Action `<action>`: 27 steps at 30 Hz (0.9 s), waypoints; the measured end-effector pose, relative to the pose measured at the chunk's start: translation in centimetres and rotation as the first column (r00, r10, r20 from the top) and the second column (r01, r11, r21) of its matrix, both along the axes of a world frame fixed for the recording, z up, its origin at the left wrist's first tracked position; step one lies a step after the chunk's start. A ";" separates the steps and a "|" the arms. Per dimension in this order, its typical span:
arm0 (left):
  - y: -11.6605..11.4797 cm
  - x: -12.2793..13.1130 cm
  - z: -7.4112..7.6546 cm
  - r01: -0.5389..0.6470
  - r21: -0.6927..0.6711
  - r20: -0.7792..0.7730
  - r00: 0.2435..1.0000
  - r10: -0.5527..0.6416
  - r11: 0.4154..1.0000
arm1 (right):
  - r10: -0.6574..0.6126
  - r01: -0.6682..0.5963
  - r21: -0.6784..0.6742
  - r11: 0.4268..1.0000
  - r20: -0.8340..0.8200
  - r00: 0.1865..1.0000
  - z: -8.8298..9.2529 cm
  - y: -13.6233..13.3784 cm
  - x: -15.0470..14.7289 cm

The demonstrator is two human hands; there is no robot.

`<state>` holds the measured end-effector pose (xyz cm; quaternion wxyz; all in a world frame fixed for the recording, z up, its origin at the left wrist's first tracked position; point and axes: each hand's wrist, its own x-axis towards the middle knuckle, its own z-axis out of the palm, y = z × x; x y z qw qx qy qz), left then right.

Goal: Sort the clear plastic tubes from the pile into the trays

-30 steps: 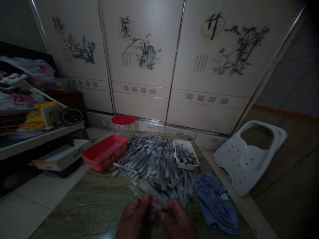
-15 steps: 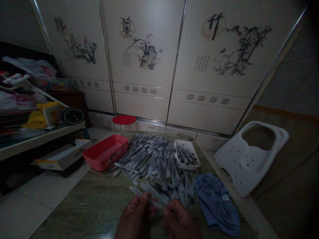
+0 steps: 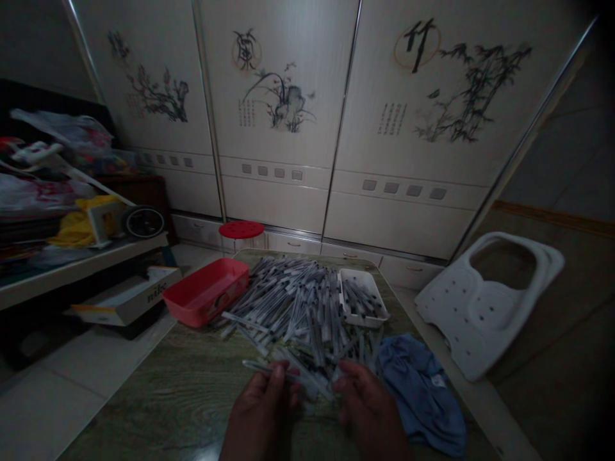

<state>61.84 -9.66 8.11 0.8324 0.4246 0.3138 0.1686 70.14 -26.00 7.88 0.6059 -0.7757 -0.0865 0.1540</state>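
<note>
My left hand [image 3: 262, 403] is closed around a slim pen [image 3: 256, 367], whose pale end sticks out to the left past my thumb. My right hand [image 3: 365, 400] is a short way off to the right, thumb and fingers drawn together; what they pinch, if anything, is too dark and blurred to name. Just beyond both hands a large heap of pens [image 3: 293, 298], many looking wrapped in clear plastic, covers the middle of the table. Some clear, flat pieces [image 3: 312, 383] lie between my hands.
A red plastic basket [image 3: 180, 307] is left of the heap, and a white tray [image 3: 383, 314] holding pens is right of it. A blue cloth [image 3: 420, 397] lies on the table's [image 3: 158, 397] right side. Beyond are a red stool [image 3: 241, 229] and a white folded plastic seat [image 3: 485, 320].
My right hand has moved right, away from my left hand, so a gap now separates them. The left hand keeps the pen, which now lies more level.
</note>
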 end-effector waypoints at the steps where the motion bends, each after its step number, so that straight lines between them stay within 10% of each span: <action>1: 0.0 -0.2 0.1 0.040 0.051 0.016 0.999 -0.041 0.998 | 0.059 -0.057 0.028 0.998 -0.054 0.997 0.0 0.4 -0.5; 6: -0.2 -0.8 1.0 0.162 0.197 0.067 0.982 -0.178 0.967 | 0.320 -0.288 0.177 0.941 -0.189 0.928 -0.3 1.7 -2.3; 11: 0.8 -0.5 1.6 0.044 0.057 0.045 0.998 -0.047 0.997 | 0.357 -0.359 -0.006 0.933 -0.080 0.931 -1.1 0.5 -1.0; 18: 3.6 -0.7 1.1 -0.174 0.125 -0.070 0.980 0.184 0.977 | 0.216 -0.115 -0.318 0.941 0.303 0.928 -1.5 -2.0 2.1; 27: 2.8 0.1 -1.0 0.072 0.254 -0.058 0.997 -0.059 0.964 | -0.023 0.101 -0.222 0.970 0.328 0.945 -2.2 -0.6 1.3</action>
